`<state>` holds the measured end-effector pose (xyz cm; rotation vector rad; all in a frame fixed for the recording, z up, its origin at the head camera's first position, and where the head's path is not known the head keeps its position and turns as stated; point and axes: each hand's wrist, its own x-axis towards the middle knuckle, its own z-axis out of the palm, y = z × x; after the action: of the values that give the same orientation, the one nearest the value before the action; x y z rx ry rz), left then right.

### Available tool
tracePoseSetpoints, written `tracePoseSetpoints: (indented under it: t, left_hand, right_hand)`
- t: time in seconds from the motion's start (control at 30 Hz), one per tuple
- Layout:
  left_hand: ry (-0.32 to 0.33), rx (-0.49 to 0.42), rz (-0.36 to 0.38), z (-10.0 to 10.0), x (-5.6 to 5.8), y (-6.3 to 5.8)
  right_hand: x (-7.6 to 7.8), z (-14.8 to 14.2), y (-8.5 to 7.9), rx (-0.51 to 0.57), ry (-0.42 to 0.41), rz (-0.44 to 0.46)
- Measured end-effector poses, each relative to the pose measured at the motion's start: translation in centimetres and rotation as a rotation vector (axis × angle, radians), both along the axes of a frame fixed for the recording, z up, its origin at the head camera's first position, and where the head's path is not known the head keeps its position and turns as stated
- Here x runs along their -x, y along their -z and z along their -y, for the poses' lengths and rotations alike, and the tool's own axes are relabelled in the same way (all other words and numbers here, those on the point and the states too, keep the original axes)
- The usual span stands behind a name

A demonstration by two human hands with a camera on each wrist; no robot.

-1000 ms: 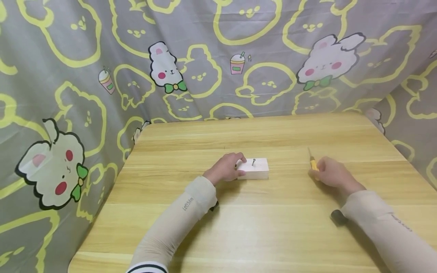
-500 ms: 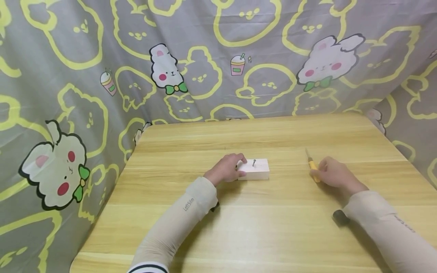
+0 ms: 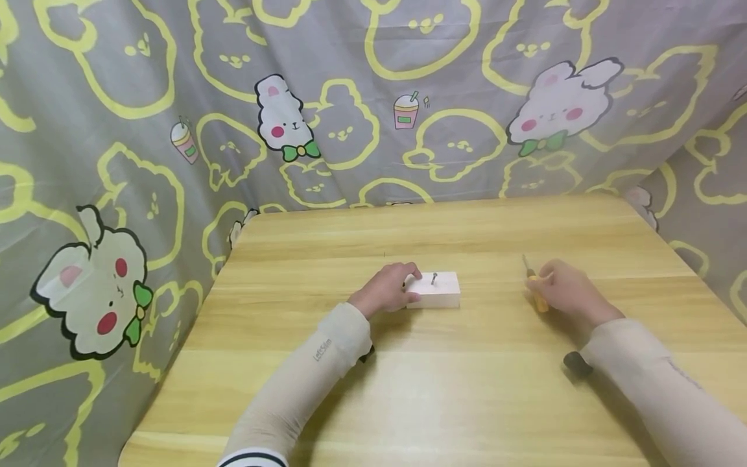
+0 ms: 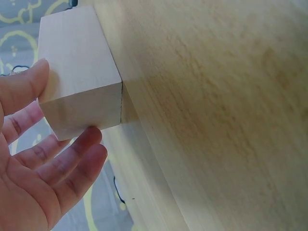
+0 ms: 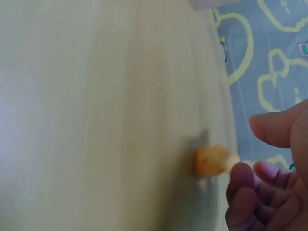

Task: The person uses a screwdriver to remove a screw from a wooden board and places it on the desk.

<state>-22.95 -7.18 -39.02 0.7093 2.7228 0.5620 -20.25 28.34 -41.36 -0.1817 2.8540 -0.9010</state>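
My left hand (image 3: 388, 285) grips the left end of a pale, smooth block (image 3: 440, 298) lying on the table. The left wrist view shows the thumb on one face of the block (image 4: 79, 57) and fingertips at its underside and end. From the block's top a screw (image 3: 434, 278) stands up, slightly tilted. Off to the right, my right hand (image 3: 572, 288) holds a screwdriver (image 3: 539, 299) by its yellow-orange handle, shaft pointing away from me. In the right wrist view the handle (image 5: 211, 161) is blurred beside the curled fingertips, and the thumb looks apart from it.
The wooden table (image 3: 373, 233) reaches back to a grey curtain (image 3: 350, 162) printed with yellow outlines and cartoon animals, which hangs behind and at both sides. A dark wrist-worn piece (image 3: 578, 365) sits below the right sleeve.
The right hand rises slightly and shifts its fingers across the screwdriver's handle; the screwdriver stays in nearly the same place. The left hand, block and screw show no clear movement.
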Motion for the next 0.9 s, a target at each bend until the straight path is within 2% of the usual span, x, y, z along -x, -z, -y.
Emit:
tracePoseSetpoints:
  t: [0.2,0.33,0.53,0.77,0.9]
  left_hand:
    - [0.001,0.005,-0.003,0.0,0.3,-0.1]
    - [-0.009,0.003,0.013,0.0,0.2,0.0]
    - [-0.008,0.003,0.021,0.0,0.0,0.1]
    - [0.008,-0.004,-0.01,0.1,0.2,0.0]
    - [0.009,-0.009,-0.001,0.0,0.1,-0.1]
  right_hand:
    - [1.2,3.0,-2.1,0.034,-0.063,-0.092]
    - [1.8,5.5,-2.8,0.089,-0.15,-0.153]
    - [2.4,8.8,-2.8,0.142,-0.283,-0.211]
    - [3.0,12.2,-2.6,0.215,-0.36,-0.204]
    - [3.1,13.4,-2.4,0.241,-0.417,-0.2]
